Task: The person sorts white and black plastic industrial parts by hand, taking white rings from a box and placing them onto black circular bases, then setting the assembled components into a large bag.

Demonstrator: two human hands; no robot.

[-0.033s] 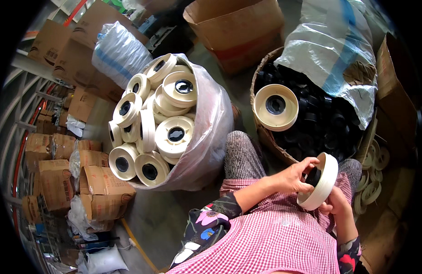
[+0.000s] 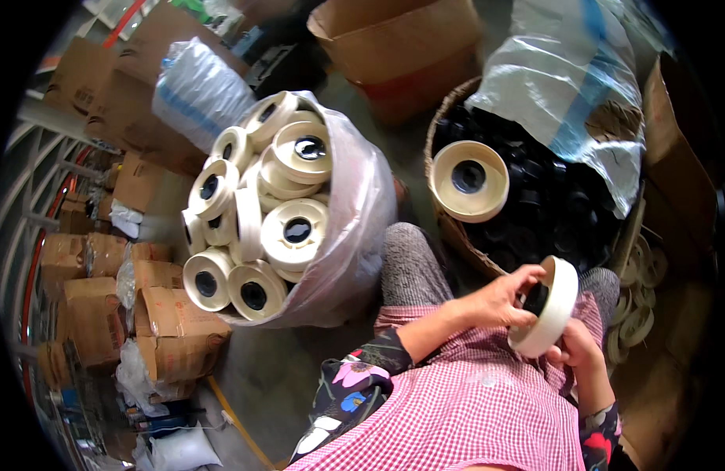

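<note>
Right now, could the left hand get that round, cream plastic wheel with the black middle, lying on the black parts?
Probably yes, if freed: the left hand grips another cream wheel, but nothing visible covers the round cream wheel on the black parts.

grey floor | yellow floor line | pale beams, left

- A gap opens between the plastic bag and the carton, bounded nearer by the left knee.
- Black parts lie exposed between a cream wheel and the covering woven sack.
- The held wheel obstructs the carton's near side.
</note>
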